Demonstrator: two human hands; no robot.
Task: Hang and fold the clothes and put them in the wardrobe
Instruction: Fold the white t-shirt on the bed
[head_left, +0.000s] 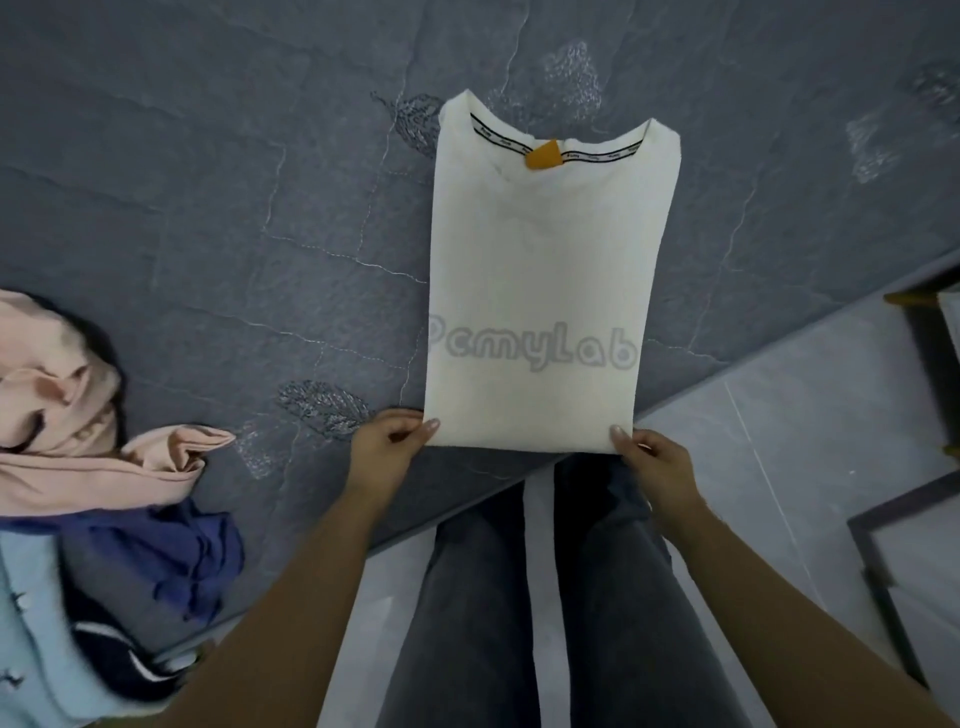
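White T-shirt (545, 270) flat on bed (208, 182), sleeves folded under; left hand (387, 447) and right hand (652, 462) fingers pinch its hem corners.

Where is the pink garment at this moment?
In the head view, the pink garment lies crumpled at the left edge on the grey bed cover, just above the blue clothes and well left of the white shirt.

1. One white folded T-shirt (540, 291) with grey lettering and an orange neck tag.
2. Two bare hands: left hand (387, 449), right hand (652, 462).
3. One crumpled pink garment (78, 415).
4. One crumpled dark blue garment (176, 551).
5. One pale blue garment (36, 639).
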